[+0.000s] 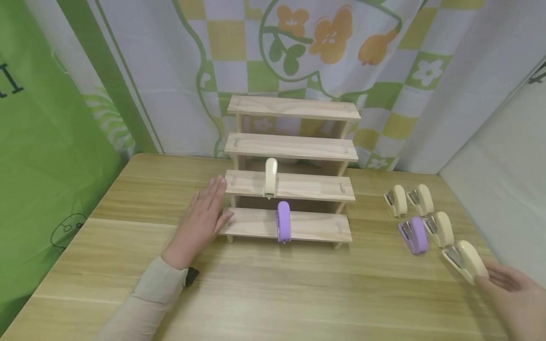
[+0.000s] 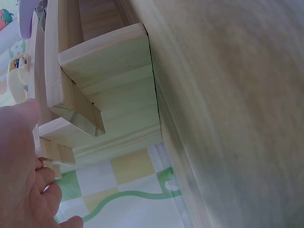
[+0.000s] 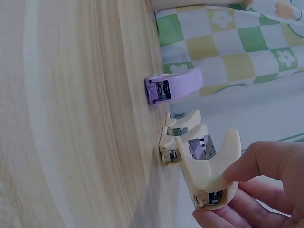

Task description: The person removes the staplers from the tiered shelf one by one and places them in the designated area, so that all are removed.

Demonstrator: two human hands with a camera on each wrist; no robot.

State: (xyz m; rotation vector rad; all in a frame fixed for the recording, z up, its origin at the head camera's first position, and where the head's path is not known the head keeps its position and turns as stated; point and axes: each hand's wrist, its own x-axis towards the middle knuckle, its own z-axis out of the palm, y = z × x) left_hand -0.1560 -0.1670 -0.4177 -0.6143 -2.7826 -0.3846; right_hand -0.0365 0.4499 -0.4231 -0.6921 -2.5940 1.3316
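At the right, my right hand (image 1: 518,293) pinches a cream stapler (image 1: 469,260) between thumb and fingers; the right wrist view shows this stapler (image 3: 213,171) raised off the table. My left hand (image 1: 200,220) rests with extended fingers against the left side of a stepped wooden shelf (image 1: 294,147). On the shelf's lowest step stands a purple stapler (image 1: 283,221), and one step higher a cream stapler (image 1: 270,177). Near my right hand, another purple stapler (image 1: 414,235) and several cream staplers (image 1: 440,228) stand on the table.
The wood-grain table (image 1: 273,293) carries the shelf near its back edge. A patterned curtain (image 1: 226,42) hangs behind it. Green cloth (image 1: 51,142) borders the left side, and a pale wall or cloth (image 1: 503,142) the right.
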